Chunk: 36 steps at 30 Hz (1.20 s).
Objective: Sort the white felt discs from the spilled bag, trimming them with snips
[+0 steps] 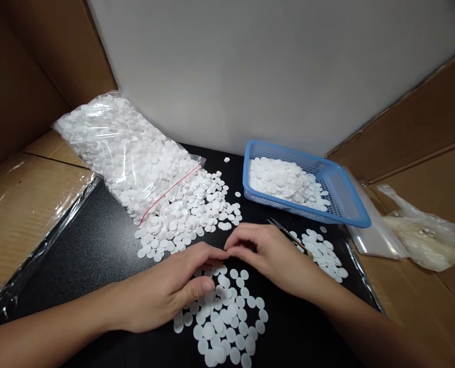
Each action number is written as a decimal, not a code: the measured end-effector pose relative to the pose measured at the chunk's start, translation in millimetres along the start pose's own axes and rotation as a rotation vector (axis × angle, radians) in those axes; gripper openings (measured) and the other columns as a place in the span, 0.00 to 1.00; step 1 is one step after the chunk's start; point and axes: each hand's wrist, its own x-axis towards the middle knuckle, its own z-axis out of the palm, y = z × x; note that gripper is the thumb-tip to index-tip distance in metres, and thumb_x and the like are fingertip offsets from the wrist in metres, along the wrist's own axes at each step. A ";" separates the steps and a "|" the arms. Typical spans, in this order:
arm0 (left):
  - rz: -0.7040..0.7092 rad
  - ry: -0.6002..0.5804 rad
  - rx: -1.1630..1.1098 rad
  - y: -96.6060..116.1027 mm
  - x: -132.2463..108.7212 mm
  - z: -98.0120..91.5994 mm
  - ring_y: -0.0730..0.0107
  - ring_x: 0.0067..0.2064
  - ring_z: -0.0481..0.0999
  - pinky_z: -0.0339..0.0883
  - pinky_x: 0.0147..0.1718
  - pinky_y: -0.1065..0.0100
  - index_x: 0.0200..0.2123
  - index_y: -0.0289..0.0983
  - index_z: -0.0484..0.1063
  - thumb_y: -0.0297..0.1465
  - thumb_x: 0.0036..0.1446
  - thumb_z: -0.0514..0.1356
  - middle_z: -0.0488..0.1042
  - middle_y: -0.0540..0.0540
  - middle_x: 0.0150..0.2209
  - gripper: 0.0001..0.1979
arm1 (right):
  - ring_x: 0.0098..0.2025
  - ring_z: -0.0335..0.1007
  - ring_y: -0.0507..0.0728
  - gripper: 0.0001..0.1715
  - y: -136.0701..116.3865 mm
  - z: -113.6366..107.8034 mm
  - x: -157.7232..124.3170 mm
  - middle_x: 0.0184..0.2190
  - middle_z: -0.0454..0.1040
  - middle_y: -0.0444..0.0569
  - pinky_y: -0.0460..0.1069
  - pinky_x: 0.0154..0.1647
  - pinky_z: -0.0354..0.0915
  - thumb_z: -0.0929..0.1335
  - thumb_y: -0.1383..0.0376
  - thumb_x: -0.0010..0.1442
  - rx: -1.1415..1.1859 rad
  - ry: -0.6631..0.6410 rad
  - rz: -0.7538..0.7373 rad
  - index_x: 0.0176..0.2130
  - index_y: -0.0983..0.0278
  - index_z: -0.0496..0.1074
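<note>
Near pile (230,335): white discs, loose and overlapping on the table (93,230); thin pieces like these are probably best separated singly.
Clear bag (108,138): packed with white discs; more lie at its red-striped mouth.
Left hand (174,281): fingers extended, thumb spread apart; a light touch should limit scatter.
Right hand (268,255): thumb and forefinger nearly meeting at the left fingertips; whether they pinch a disc cannot be told.
Blue basket (337,186): discs heaped toward its left end.
Side pile (329,256): loose discs beside the right hand.
Plastic bag (423,240): pale contents, indistinct.
</note>
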 end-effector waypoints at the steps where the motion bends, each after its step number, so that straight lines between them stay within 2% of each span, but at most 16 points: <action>1: 0.000 -0.017 0.003 1.3 -0.8 0.2 0.61 0.57 0.73 0.67 0.56 0.59 0.62 0.44 0.62 0.36 0.70 0.52 0.72 0.41 0.57 0.19 | 0.34 0.73 0.54 0.08 3.3 1.7 2.1 0.33 0.76 0.45 0.48 0.34 0.68 0.68 0.72 0.64 -0.043 0.086 -0.028 0.35 0.61 0.75; 4: 0.048 -0.093 0.005 5.3 -1.6 1.0 0.60 0.58 0.72 0.66 0.57 0.60 0.62 0.44 0.63 0.34 0.69 0.55 0.72 0.42 0.57 0.20 | 0.38 0.72 0.57 0.08 16.0 10.7 10.1 0.38 0.74 0.50 0.51 0.39 0.70 0.65 0.73 0.65 -0.232 0.254 -0.175 0.39 0.63 0.73; 8: 0.146 -0.147 0.003 8.1 1.3 2.2 0.62 0.57 0.73 0.66 0.58 0.63 0.60 0.44 0.67 0.29 0.67 0.57 0.72 0.42 0.57 0.18 | 0.39 0.70 0.60 0.10 28.7 20.5 17.4 0.36 0.73 0.54 0.54 0.39 0.71 0.62 0.73 0.67 -0.454 0.270 -0.340 0.39 0.65 0.72; 10: 0.164 -0.059 0.041 4.0 3.8 1.9 0.64 0.55 0.74 0.66 0.56 0.65 0.55 0.43 0.70 0.28 0.68 0.56 0.73 0.43 0.54 0.14 | 0.38 0.70 0.59 0.10 29.5 22.7 17.4 0.35 0.73 0.53 0.53 0.39 0.70 0.62 0.74 0.68 -0.464 0.272 -0.381 0.38 0.66 0.72; 13: 0.147 0.223 0.253 -10.5 7.3 -0.5 0.65 0.47 0.74 0.68 0.47 0.65 0.48 0.40 0.71 0.26 0.68 0.54 0.73 0.45 0.45 0.09 | 0.37 0.70 0.57 0.08 23.6 26.9 13.2 0.34 0.73 0.51 0.51 0.39 0.70 0.64 0.74 0.66 -0.304 0.273 -0.407 0.37 0.65 0.71; 15: 0.110 0.362 0.461 -22.3 9.0 -3.2 0.64 0.43 0.71 0.67 0.41 0.64 0.43 0.39 0.71 0.25 0.67 0.54 0.70 0.46 0.40 0.07 | 0.36 0.70 0.55 0.06 17.7 30.6 9.5 0.34 0.73 0.49 0.49 0.38 0.69 0.66 0.73 0.66 -0.183 0.225 -0.405 0.37 0.64 0.71; 17: 0.092 0.437 0.634 -32.0 10.4 -5.7 0.62 0.41 0.68 0.64 0.38 0.63 0.40 0.38 0.70 0.25 0.65 0.56 0.69 0.47 0.38 0.04 | 0.36 0.71 0.54 0.06 13.1 32.4 6.6 0.33 0.73 0.48 0.49 0.37 0.70 0.67 0.71 0.66 -0.123 0.168 -0.391 0.35 0.63 0.71; 19: 0.090 0.460 0.739 -37.5 11.9 -7.5 0.62 0.40 0.66 0.62 0.37 0.62 0.38 0.37 0.69 0.25 0.64 0.58 0.68 0.47 0.38 0.02 | 0.36 0.71 0.54 0.06 11.2 29.7 5.1 0.33 0.73 0.47 0.49 0.37 0.70 0.68 0.70 0.65 -0.109 0.143 -0.363 0.34 0.63 0.71; 22: 0.097 0.439 0.812 -39.1 14.0 -9.2 0.62 0.40 0.66 0.61 0.37 0.62 0.37 0.36 0.68 0.26 0.65 0.58 0.67 0.46 0.37 0.02 | 0.36 0.71 0.54 0.06 12.3 17.6 4.5 0.33 0.73 0.47 0.48 0.36 0.69 0.71 0.71 0.62 -0.135 0.074 -0.312 0.33 0.63 0.72; 26: 0.139 0.435 0.867 -35.2 15.0 -11.0 0.63 0.38 0.65 0.60 0.36 0.63 0.34 0.36 0.69 0.28 0.68 0.54 0.68 0.46 0.35 0.08 | 0.33 0.71 0.53 0.08 13.4 0.8 3.7 0.32 0.72 0.44 0.46 0.32 0.66 0.71 0.72 0.61 -0.177 -0.068 -0.253 0.32 0.62 0.71; 29: 0.220 0.419 0.881 -31.0 14.2 -10.4 0.65 0.36 0.64 0.60 0.35 0.64 0.33 0.36 0.70 0.28 0.69 0.52 0.69 0.46 0.34 0.12 | 0.32 0.69 0.52 0.09 12.2 -3.1 3.4 0.32 0.71 0.43 0.45 0.30 0.63 0.70 0.74 0.60 -0.188 -0.080 -0.203 0.32 0.61 0.70; 33: 0.318 0.274 0.857 -27.6 13.6 -7.0 0.65 0.35 0.65 0.61 0.34 0.65 0.31 0.35 0.72 0.27 0.68 0.54 0.69 0.46 0.33 0.12 | 0.31 0.68 0.51 0.09 10.2 -0.8 4.7 0.33 0.72 0.43 0.45 0.29 0.62 0.68 0.74 0.62 -0.166 -0.037 -0.108 0.34 0.61 0.68; 36: 0.314 0.197 0.766 -28.3 13.3 -6.5 0.65 0.37 0.68 0.63 0.34 0.66 0.31 0.35 0.72 0.26 0.66 0.57 0.70 0.45 0.35 0.09 | 0.33 0.69 0.52 0.08 10.6 1.4 6.6 0.35 0.72 0.44 0.46 0.32 0.64 0.68 0.74 0.63 -0.167 0.014 -0.087 0.35 0.61 0.68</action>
